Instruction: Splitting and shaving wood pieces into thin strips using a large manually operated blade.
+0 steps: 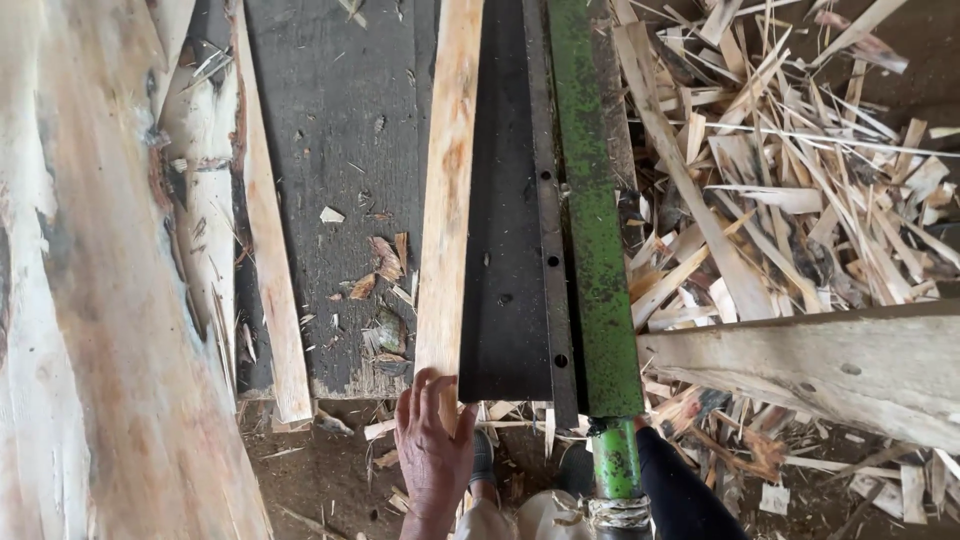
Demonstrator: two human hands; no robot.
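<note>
Down at the bottom edge, nearest the lens, the left hand (432, 455) lies flat with its fingers (425, 385) spread over the near end of a long pale plank (447, 190). The palm presses on the end grain side, not pinching, just resting and pushing against the wood. That plank runs straight away from the person along the dark surface (340, 150), touching the inner wall of a black metal channel (505, 250) on its right.

Just beside the channel sits a green metal rail (592, 230), worn and scuffed, ending near the person in a green handle (617, 460) with wrapping at its lower end. The right arm, in a dark sleeve (680, 490), reaches toward that handle, but the right hand itself is hidden behind it, so whether it grips or lies loose cannot be told.

Left of the held plank, a second narrow strip (272, 260) lies on the same surface, well apart from it, with bark chips (385, 260) scattered between. A broad rough slab (90, 300) fills the far left. On the right, a heap of offcut slivers (800, 170) covers the floor, and a heavy grey beam (830, 365) crosses above it.
</note>
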